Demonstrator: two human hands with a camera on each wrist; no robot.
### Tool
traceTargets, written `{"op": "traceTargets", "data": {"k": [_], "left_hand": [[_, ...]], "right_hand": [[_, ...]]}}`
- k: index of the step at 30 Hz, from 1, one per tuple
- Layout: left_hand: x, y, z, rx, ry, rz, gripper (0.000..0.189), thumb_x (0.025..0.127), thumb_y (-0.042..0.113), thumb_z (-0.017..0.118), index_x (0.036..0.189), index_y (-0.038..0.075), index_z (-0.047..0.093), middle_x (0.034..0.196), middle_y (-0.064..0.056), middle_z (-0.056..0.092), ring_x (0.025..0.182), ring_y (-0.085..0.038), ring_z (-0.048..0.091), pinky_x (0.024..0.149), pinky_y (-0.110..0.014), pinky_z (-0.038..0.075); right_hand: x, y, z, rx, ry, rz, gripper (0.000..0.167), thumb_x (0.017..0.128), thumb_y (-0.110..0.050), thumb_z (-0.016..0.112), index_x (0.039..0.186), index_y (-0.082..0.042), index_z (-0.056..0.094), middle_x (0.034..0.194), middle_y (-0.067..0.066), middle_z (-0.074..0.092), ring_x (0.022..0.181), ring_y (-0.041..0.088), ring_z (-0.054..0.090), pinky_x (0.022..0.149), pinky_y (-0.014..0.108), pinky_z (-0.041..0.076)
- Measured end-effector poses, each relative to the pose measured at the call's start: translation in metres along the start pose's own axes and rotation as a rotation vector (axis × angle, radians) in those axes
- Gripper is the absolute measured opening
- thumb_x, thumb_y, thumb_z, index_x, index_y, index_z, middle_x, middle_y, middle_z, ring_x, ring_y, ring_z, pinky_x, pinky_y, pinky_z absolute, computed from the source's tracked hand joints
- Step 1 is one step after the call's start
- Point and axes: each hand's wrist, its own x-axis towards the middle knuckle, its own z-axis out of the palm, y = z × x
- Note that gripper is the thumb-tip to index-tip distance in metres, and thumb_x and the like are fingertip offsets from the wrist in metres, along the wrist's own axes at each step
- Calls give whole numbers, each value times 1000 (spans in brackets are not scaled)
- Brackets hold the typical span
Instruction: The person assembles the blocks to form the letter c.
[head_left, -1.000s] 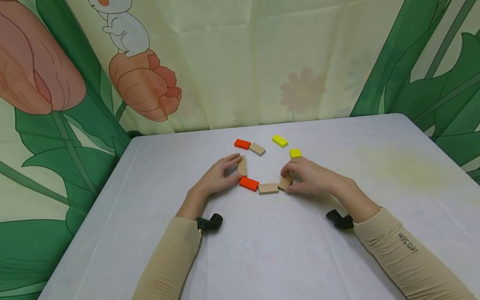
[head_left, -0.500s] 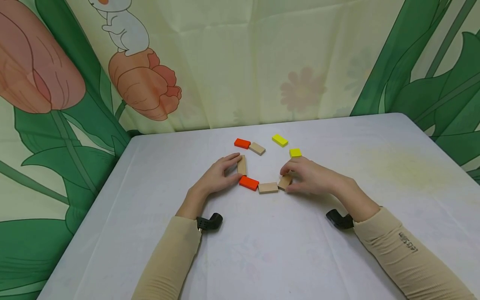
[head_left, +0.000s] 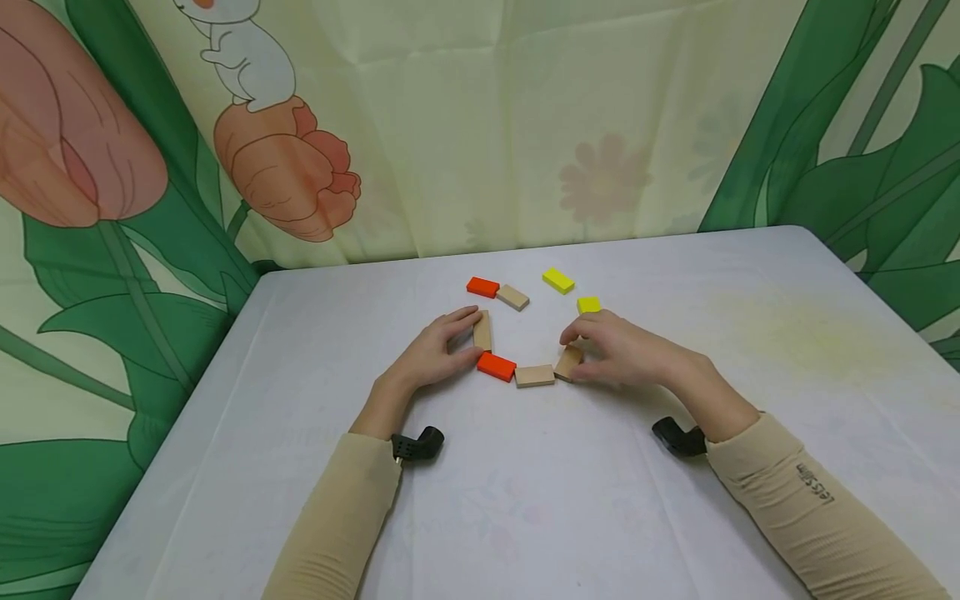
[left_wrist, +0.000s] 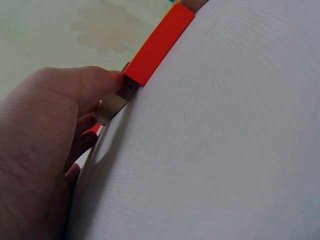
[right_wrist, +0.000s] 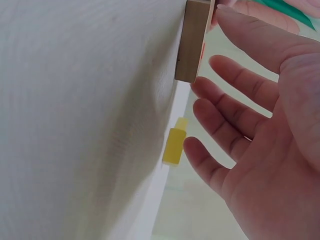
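In the head view my left hand (head_left: 437,354) holds a plain wooden block (head_left: 482,331) at its ends, between thumb and fingers. The thumb tip also meets the corner of a red block (head_left: 497,367), plainly seen in the left wrist view (left_wrist: 160,45). Across from it, my right hand (head_left: 618,350) pinches another wooden block (head_left: 568,363), thumb at the near end and fingertips at the far end. Between that block and the red one lies a third wooden block (head_left: 535,377), making a curved row. The right wrist view shows the held block's long side (right_wrist: 192,42).
Beyond the hands lie a red block (head_left: 482,287) and a wooden block (head_left: 513,297) end to end. Two yellow blocks, one farther back (head_left: 558,280) and one near the right fingers (head_left: 588,305), lie apart. A patterned curtain (head_left: 465,125) hangs behind the white table (head_left: 480,500).
Both hands and the blocks stay in the same places. Only a slight shift of the whole head view shows.
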Motion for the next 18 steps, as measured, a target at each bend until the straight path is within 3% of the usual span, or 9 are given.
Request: {"op": "traceTargets", "data": {"k": [18], "left_hand": [[0, 0, 1, -9, -1, -12, 65, 96, 31, 67, 155, 17, 44, 161, 4, 33, 149, -23, 26, 118, -49, 26]], "right_hand": [[3, 2, -2, -9, 56, -15, 34, 94, -19, 72, 124, -5, 66, 124, 5, 63, 118, 31, 48, 100, 50, 42]]}}
